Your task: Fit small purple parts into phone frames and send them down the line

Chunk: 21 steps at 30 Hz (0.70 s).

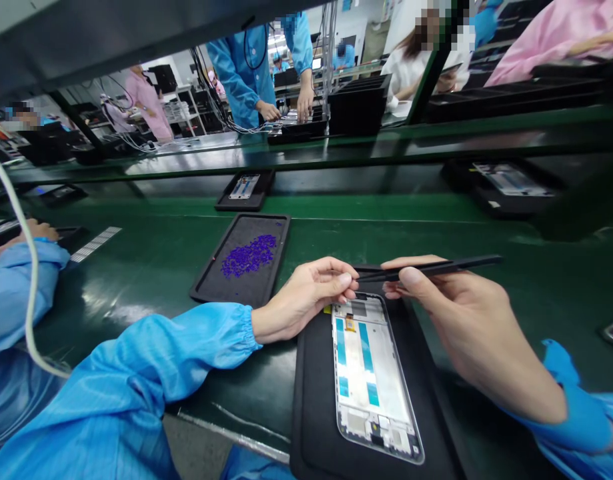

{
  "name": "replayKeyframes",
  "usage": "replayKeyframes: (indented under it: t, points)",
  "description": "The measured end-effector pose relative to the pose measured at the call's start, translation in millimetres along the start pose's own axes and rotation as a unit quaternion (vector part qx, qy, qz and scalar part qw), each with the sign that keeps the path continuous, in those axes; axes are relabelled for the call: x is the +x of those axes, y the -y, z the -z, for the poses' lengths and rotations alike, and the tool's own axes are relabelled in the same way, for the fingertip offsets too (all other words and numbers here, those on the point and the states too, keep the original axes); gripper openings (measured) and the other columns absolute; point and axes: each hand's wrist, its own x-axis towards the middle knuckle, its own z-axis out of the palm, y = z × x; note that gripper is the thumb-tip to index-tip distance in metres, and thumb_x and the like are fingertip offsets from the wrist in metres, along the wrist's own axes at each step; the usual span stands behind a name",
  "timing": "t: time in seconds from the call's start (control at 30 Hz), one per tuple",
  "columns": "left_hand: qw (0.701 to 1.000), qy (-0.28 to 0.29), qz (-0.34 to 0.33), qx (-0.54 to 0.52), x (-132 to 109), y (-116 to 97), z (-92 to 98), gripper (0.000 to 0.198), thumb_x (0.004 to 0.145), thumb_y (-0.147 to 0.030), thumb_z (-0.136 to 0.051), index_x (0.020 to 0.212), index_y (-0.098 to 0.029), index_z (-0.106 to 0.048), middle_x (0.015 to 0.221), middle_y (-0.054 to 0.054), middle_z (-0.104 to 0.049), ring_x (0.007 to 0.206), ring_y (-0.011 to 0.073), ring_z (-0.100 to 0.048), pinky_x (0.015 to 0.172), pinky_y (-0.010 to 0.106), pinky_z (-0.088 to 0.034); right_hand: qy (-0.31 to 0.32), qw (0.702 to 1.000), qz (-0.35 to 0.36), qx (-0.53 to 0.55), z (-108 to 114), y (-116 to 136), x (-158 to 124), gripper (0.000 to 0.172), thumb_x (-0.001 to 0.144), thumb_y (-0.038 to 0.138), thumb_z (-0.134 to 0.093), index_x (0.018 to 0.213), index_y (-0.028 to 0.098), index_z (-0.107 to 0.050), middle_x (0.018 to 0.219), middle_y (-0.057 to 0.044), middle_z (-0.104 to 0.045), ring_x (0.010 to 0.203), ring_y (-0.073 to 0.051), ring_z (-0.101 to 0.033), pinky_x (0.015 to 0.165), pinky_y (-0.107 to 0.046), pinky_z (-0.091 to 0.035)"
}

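Observation:
My right hand (466, 327) pinches slim black tweezers (436, 269), whose tips reach left to my left fingertips. My left hand (306, 300) hangs just above the top edge of a silver phone mid-frame (371, 380), with its fingers curled together. Anything tiny between those fingers is too small to tell. The phone frame lies face up on a black tray (311, 400), with teal strips and a small yellow-tagged part near its top. To my left stands a black tray of small purple parts (249, 257).
A green work belt (136, 293) runs across the view, carrying black trays with phone frames (246, 188). A co-worker's blue sleeve (21, 293) and a white cable (29, 267) sit at the left. Behind a dark shelf rail, other people in coats work at benches.

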Motion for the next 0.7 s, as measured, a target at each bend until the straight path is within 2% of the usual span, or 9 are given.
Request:
replayKeyframes:
  t: [0.23,0.43,0.7]
  points:
    - [1.0,0.022,0.014,-0.009,3,0,3.0,0.031,0.08,-0.034,-0.082,0.094,-0.01,-0.068,0.079,0.0,-0.062,0.071,0.0058,-0.056,0.073,0.021,-0.042,0.0,1.0,0.007,0.02,2,5,-2,0.032,0.082,0.058,-0.077,0.096,0.028,-0.077,0.083,0.0,-0.071,0.078,-0.017,-0.066,0.076,-0.029,-0.053]
    - [0.998,0.047,0.026,-0.017,7,1,8.0,0.038,0.077,-0.04,-0.085,0.09,-0.01,-0.066,0.08,0.0,-0.061,0.069,0.0057,-0.054,0.07,0.022,-0.04,0.008,0.999,0.036,-0.031,4,10,-1,0.03,0.087,0.056,-0.073,0.097,0.028,-0.077,0.083,-0.001,-0.071,0.077,-0.019,-0.066,0.077,-0.034,-0.053]
    - [0.995,0.063,0.014,0.079,11,-3,10.4,0.049,0.073,-0.054,-0.084,0.085,-0.01,-0.065,0.076,0.001,-0.061,0.064,0.0063,-0.053,0.064,0.022,-0.04,0.061,0.986,0.106,-0.117,9,13,1,0.025,0.092,0.049,-0.068,0.088,0.026,-0.077,0.099,-0.001,-0.072,0.083,-0.019,-0.065,0.075,-0.033,-0.049]
